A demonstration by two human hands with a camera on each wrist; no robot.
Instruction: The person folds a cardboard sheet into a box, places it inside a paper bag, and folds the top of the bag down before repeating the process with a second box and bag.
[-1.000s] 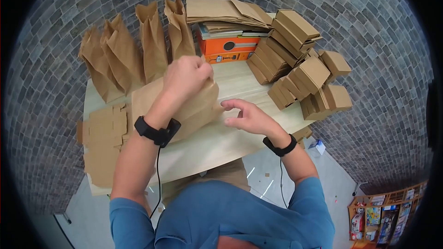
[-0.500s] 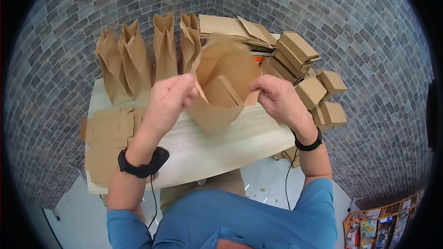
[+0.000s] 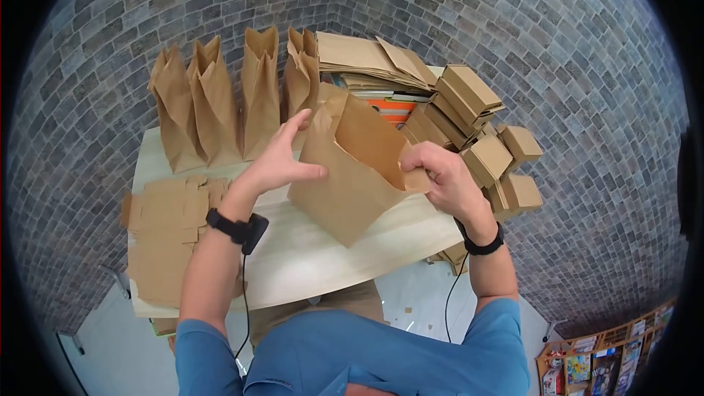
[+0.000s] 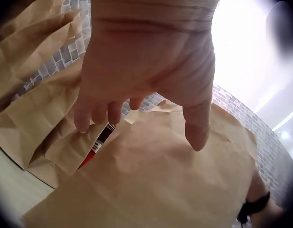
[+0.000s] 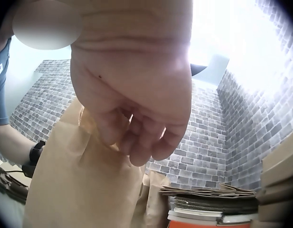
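A brown paper bag, mouth spread wide, is held tilted over the table in front of the person. The right hand pinches the bag's rim at its right corner, and the right wrist view shows its fingers curled over the paper edge. On the opposite side the left hand is spread, thumb and fingers apart, right beside the bag's left face. In the left wrist view that hand's thumb overlaps the paper, and its fingers extend without gripping.
Several paper bags stand upright along the table's back left. Flattened cardboard pieces lie at front left. Stacked flat bags rest on books and an orange box. Small cardboard boxes are piled at right.
The bag went from flat and sideways to opened, with both hands at its rim. Since then the left hand has let go and spread, while the right still pinches.
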